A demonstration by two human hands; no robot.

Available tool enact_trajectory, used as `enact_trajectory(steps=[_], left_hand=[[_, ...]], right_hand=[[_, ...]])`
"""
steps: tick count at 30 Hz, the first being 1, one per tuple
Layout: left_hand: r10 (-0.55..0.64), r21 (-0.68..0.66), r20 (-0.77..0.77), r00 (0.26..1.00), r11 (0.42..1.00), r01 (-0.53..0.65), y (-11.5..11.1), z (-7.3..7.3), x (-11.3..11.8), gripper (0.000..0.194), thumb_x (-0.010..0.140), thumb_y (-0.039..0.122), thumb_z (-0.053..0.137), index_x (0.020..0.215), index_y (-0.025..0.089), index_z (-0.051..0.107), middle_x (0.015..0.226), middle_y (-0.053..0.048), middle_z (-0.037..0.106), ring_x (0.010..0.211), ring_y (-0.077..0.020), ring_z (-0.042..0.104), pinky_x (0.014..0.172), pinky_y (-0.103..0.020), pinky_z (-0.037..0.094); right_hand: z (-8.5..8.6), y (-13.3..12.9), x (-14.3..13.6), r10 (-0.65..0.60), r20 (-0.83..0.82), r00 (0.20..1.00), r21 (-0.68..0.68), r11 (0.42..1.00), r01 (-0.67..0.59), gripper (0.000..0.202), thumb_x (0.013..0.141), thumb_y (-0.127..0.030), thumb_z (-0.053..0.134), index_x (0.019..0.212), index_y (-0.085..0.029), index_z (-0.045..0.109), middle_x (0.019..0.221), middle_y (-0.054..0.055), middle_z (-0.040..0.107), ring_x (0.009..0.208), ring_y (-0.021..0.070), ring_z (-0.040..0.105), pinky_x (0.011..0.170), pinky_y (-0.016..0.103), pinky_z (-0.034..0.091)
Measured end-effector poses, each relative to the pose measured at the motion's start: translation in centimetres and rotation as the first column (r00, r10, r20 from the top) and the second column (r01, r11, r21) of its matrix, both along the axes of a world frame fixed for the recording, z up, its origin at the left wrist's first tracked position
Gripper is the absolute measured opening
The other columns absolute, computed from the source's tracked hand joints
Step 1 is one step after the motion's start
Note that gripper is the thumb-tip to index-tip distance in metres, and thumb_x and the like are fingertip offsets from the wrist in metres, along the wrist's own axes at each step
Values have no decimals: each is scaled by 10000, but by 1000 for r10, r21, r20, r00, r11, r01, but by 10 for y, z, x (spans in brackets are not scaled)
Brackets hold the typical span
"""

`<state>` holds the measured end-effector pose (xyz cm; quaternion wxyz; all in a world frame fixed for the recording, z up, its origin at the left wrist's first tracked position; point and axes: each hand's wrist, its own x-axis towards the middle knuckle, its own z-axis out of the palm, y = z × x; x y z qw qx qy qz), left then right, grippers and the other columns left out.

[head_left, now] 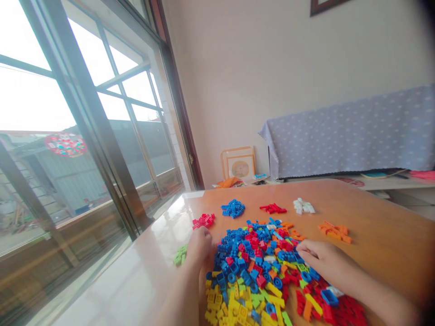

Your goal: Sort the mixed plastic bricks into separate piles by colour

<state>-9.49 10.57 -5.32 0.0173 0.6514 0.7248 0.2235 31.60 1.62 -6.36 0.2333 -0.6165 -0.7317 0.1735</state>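
Observation:
A large mixed heap of toy building bricks (251,267) in blue, red, yellow, orange and green spreads over the table before me. My left hand (200,240) is closed just at the near side of a small pile of red bricks (204,220); its fingertips are hidden behind the hand. A little pile of light green bricks (180,255) lies to its left. At the heap's right edge, my right hand (311,250) has its fingers curled together near blue and red bricks. Whatever either hand grips is hidden.
Along the table's far side sit piles of blue bricks (233,208), long red bricks (273,208), white bricks (303,206) and orange bricks (335,231). The wooden table (384,226) borders a window on the left. Behind it stand picture frames (239,159) and a cloth-covered object (350,136).

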Motion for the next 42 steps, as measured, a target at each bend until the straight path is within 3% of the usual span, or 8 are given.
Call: enact_trajectory(steps=[11, 16, 22, 25, 30, 38, 42], left_hand=[[-14, 29, -80, 997, 999, 16, 4, -3, 2, 242, 887, 208, 503, 801, 215, 729, 913, -87, 683, 890, -230, 637, 785, -299, 429], [49, 41, -97, 994, 998, -45, 2, -5, 2, 250, 880, 187, 482, 813, 198, 722, 883, -100, 675, 880, -247, 633, 785, -323, 428], [74, 31, -79, 994, 997, -72, 1, -4, 3, 219, 870, 222, 522, 769, 201, 715, 892, -99, 682, 903, -254, 636, 779, -322, 439], [58, 41, -52, 997, 998, -56, -1, -1, 6, 211, 863, 217, 526, 840, 202, 735, 939, -109, 698, 949, -269, 633, 809, -335, 442], [-29, 40, 35, 999, 999, 27, -6, 7, 17, 241, 881, 249, 541, 1010, 205, 740, 1081, -100, 728, 1037, -256, 635, 870, -323, 451], [-267, -44, 181, 947, 959, 279, -21, 14, 44, 216, 839, 289, 617, 1000, 253, 757, 865, -20, 757, 813, -195, 673, 722, -255, 476], [-354, -49, 195, 915, 928, 370, -38, 30, 56, 212, 825, 299, 637, 991, 264, 764, 895, -19, 760, 846, -199, 672, 747, -250, 482]], right_hand=[[3, -1, -3, 1, -11, 1000, -19, 1000, -2, 334, 954, -477, 454, 847, -252, 677, 767, 8, 704, 739, 203, 634, 662, 285, 383], [4, -2, -3, 9, 5, 1000, -23, 1000, -9, 352, 967, -491, 436, 819, -253, 648, 744, 2, 690, 734, 205, 637, 667, 284, 391], [-1, 1, -1, 23, -19, 1000, -15, 1000, -23, 358, 960, -495, 444, 814, -249, 659, 756, 9, 698, 729, 203, 628, 668, 282, 393], [0, -1, 0, 20, -22, 1000, -15, 1000, -21, 354, 955, -496, 449, 819, -253, 667, 747, 6, 691, 719, 200, 620, 653, 279, 384], [6, -5, -3, 7, -45, 999, -17, 1000, -7, 333, 941, -482, 464, 815, -252, 668, 699, -5, 661, 668, 183, 586, 612, 268, 356], [11, -7, -7, -2, -17, 1000, -9, 1000, 2, 308, 944, -452, 461, 802, -246, 640, 689, -15, 632, 658, 171, 567, 606, 263, 336], [13, -8, -8, -3, -15, 1000, -8, 1000, 3, 305, 940, -442, 464, 788, -240, 635, 675, -12, 619, 646, 169, 552, 598, 265, 324]])
